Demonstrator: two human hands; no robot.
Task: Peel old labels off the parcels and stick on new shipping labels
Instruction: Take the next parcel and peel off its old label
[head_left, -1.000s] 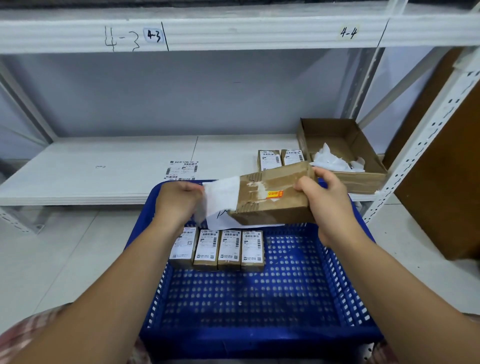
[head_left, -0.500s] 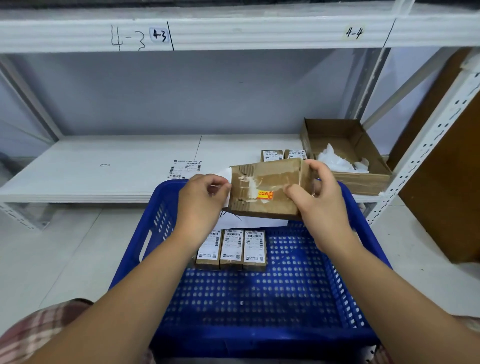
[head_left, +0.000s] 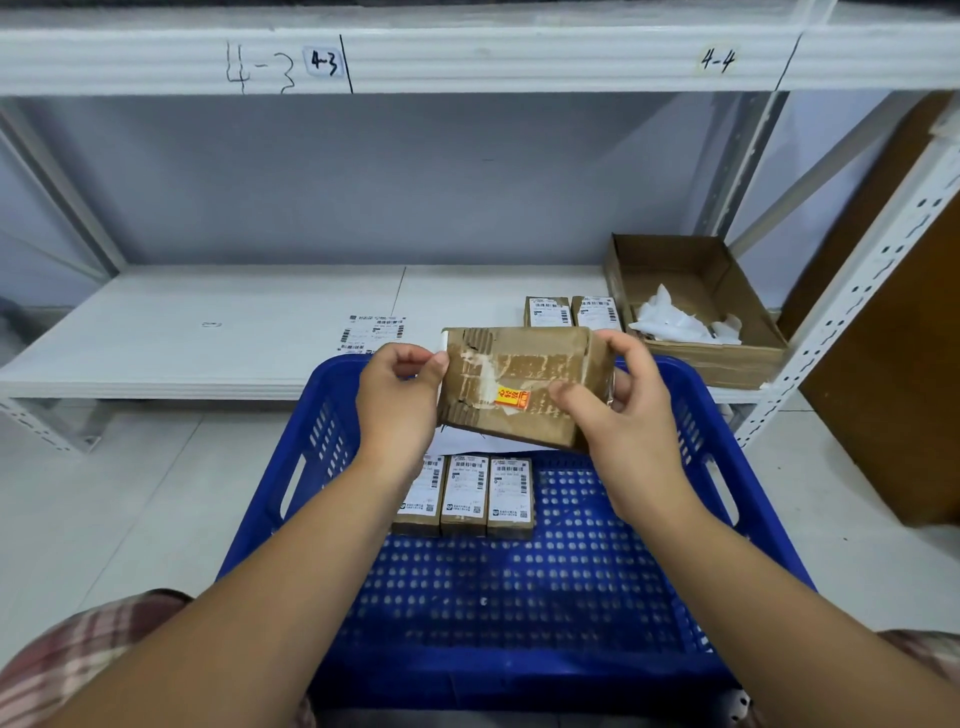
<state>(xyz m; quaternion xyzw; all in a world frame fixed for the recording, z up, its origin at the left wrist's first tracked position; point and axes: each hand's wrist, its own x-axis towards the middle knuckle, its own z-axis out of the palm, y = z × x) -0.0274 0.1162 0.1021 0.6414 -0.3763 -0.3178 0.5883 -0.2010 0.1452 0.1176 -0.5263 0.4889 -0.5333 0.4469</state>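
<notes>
A: Where is the parcel?
B: Held over the blue basket. My right hand is curled round its right end, and my left hand pinches its left edge, by the white label strip.
A: Risk?
B: The strip could tear and leave residue. The cardboard skin may rip too.

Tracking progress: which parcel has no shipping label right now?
The large parcel held above the basket: bare torn cardboard, only an orange sticker. The small parcels all carry white labels.
</notes>
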